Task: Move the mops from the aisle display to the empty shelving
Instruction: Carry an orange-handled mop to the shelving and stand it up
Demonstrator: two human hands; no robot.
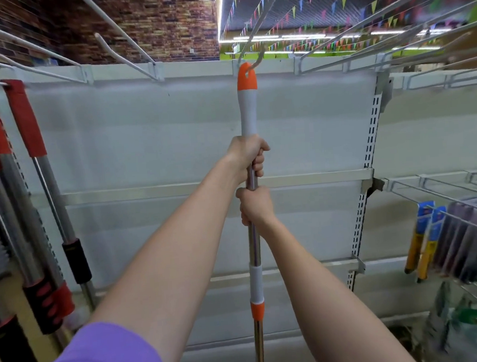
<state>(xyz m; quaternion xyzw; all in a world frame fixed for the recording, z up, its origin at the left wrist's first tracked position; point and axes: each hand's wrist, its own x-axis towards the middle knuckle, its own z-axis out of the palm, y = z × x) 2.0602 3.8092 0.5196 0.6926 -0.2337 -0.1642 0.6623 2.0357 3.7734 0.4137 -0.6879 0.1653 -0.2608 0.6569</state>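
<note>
Both hands' grip sits mid-pole on the mop, orange tip above.

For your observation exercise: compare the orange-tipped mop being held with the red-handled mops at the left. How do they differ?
1. The orange mop has an orange-and-grey grip; the red mops have red grips with black collars.
2. The left hand and right hand grip the orange mop; nobody holds the red mops.
3. The orange mop stands upright; the red mops look tilted.

Shared: shiny metal shafts, tops at hooks.
</note>
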